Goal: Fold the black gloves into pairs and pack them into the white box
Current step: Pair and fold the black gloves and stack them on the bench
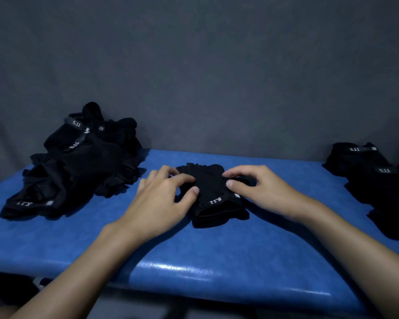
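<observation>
Soft black glove pair (213, 192) flat mid-bench, cuff w/ white 5.11 print toward near edge, left hand (161, 199) & right hand (263, 187) pinch its cloth from either side, glossy blue vinyl bench (194, 261), crumpled glove heap (78, 162) far-left corner, folded stack (378, 180) right edge

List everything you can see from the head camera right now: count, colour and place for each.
glove pile: one loose heap, black, left end of the table.
centre gloves: one bundle, black, mid-table between the hands.
right gloves: several, black, right edge, partly cut off.
table: one, blue, across the foreground.
backdrop: one, grey, behind the table.
left hand: one, pinching the centre gloves.
right hand: one, pinching the centre gloves.
</observation>
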